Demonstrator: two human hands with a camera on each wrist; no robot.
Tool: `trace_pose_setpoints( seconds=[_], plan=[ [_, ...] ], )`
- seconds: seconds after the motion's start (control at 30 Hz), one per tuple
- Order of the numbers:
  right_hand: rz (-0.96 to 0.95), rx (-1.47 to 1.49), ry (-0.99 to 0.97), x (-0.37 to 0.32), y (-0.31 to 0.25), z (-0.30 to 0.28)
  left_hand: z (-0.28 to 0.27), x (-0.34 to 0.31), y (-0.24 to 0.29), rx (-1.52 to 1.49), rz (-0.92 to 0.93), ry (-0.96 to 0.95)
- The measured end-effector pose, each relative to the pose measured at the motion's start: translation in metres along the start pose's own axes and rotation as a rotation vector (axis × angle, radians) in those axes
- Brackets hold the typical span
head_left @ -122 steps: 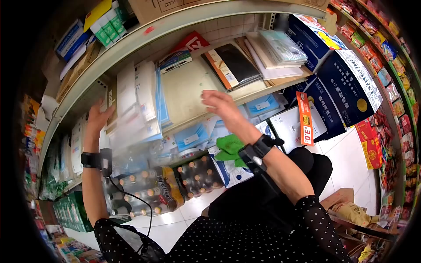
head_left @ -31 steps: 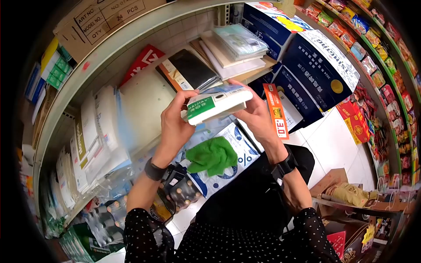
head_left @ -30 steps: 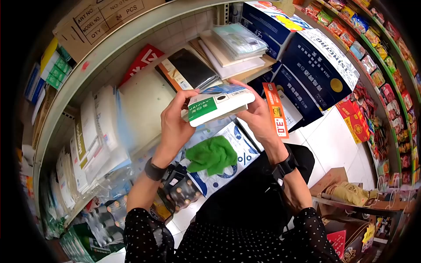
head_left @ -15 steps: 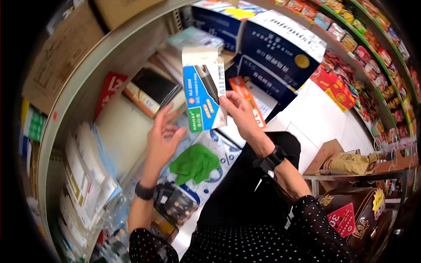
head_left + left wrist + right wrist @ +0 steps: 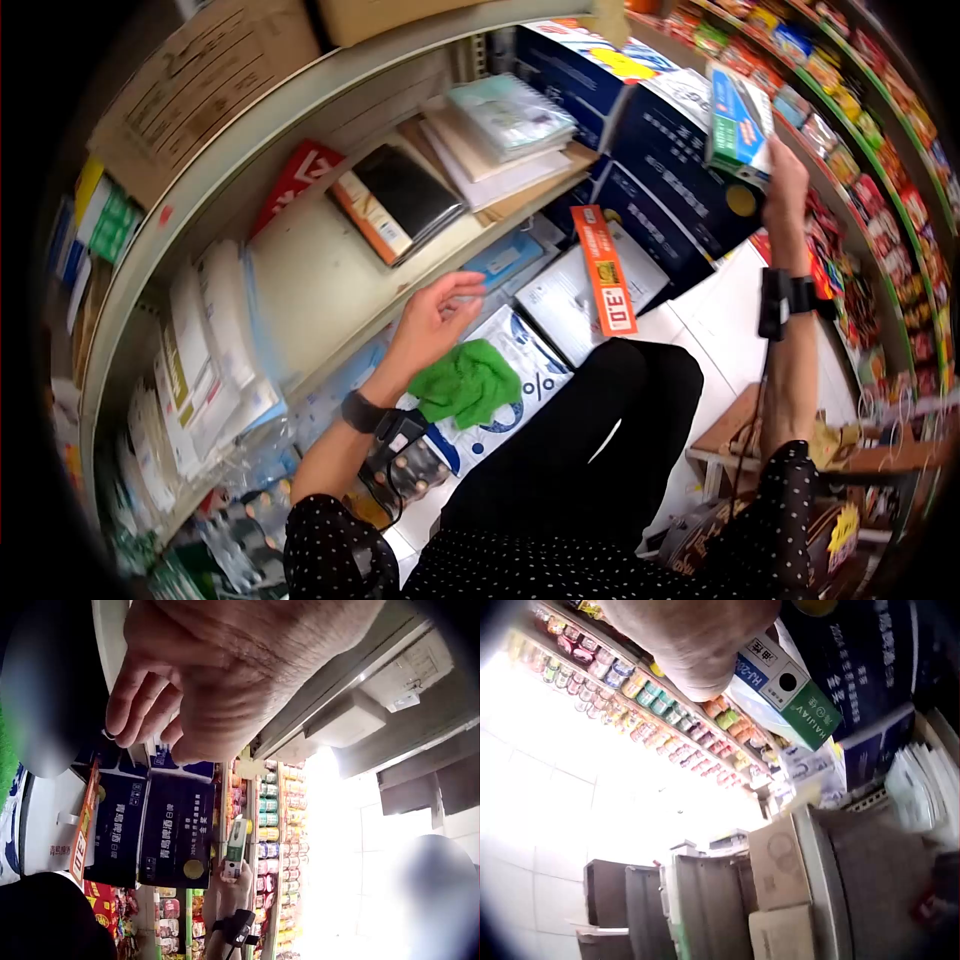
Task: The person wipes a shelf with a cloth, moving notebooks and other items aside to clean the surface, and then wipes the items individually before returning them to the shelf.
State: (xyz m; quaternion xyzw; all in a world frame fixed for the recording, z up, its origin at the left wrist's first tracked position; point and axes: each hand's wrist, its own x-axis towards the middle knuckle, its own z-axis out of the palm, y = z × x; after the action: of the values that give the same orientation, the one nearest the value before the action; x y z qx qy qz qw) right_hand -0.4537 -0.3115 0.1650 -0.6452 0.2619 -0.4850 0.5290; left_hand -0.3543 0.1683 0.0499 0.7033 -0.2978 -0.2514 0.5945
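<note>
My right hand (image 5: 787,185) grips a marker pen box (image 5: 738,120) out at the upper right, beside the dark blue beer cartons (image 5: 665,150). The box is white, blue and green; in the right wrist view its green end (image 5: 810,716) shows past the fingers. My left hand (image 5: 436,315) holds nothing, its fingers loosely bent, over the front edge of the shelf (image 5: 350,345). Just below it lies a crumpled green cloth (image 5: 465,383) on a white and blue pack (image 5: 500,420).
Black packaged item (image 5: 400,200) and stacked notebooks (image 5: 510,115) lie on the shelf, with paper packs (image 5: 205,350) at its left. An orange price strip (image 5: 605,270) stands over a white box (image 5: 550,300). Snack racks (image 5: 860,170) line the right side.
Both hands were on the pen box a second ago; then the left hand let go. The right hand has carried the box up and right to the beer cartons.
</note>
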Motion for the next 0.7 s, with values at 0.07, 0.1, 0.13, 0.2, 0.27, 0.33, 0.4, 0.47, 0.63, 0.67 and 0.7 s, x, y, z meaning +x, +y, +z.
trace_pose_setpoints(
  seconds=[0.07,0.1,0.13,0.2,0.27,0.33,0.4,0.47,0.63,0.67,0.7],
  plan=[
    [0.117,-0.075,0.030,0.048,0.028,-0.021,-0.010,0.002,-0.002,-0.071,-0.025,0.052],
    [0.104,-0.058,0.032,0.047,0.026,-0.019,-0.016,0.004,-0.006,-0.080,0.003,0.137],
    [0.105,-0.221,0.012,0.048,0.024,-0.024,-0.022,0.006,-0.011,-0.088,0.031,0.221],
    [0.049,-0.243,0.001,0.063,0.041,-0.035,-0.040,0.007,-0.009,-0.056,0.014,0.391],
    [-0.089,-0.105,0.072,0.063,0.060,-0.035,-0.064,0.014,-0.024,-0.232,-0.057,0.582],
    [-0.261,-0.121,0.185,0.004,0.023,0.006,-0.089,0.020,-0.029,-0.391,-0.189,0.720],
    [-0.405,-0.165,0.065,-0.049,0.010,0.038,-0.113,0.032,-0.035,-0.564,-0.335,0.750],
    [-0.375,-0.174,-0.191,-0.116,-0.003,0.077,-0.142,0.046,-0.058,-0.768,-0.491,0.686],
    [-0.242,-0.019,-0.681,-0.218,0.040,0.174,-0.150,0.061,-0.049,-0.799,-0.452,0.575],
    [-0.209,-0.066,-0.731,-0.229,0.038,0.188,-0.147,0.064,-0.043,-0.779,-0.482,0.584],
    [-0.177,-0.115,-0.781,-0.238,0.035,0.200,-0.145,0.066,-0.040,-0.790,-0.503,0.600]
  ],
)
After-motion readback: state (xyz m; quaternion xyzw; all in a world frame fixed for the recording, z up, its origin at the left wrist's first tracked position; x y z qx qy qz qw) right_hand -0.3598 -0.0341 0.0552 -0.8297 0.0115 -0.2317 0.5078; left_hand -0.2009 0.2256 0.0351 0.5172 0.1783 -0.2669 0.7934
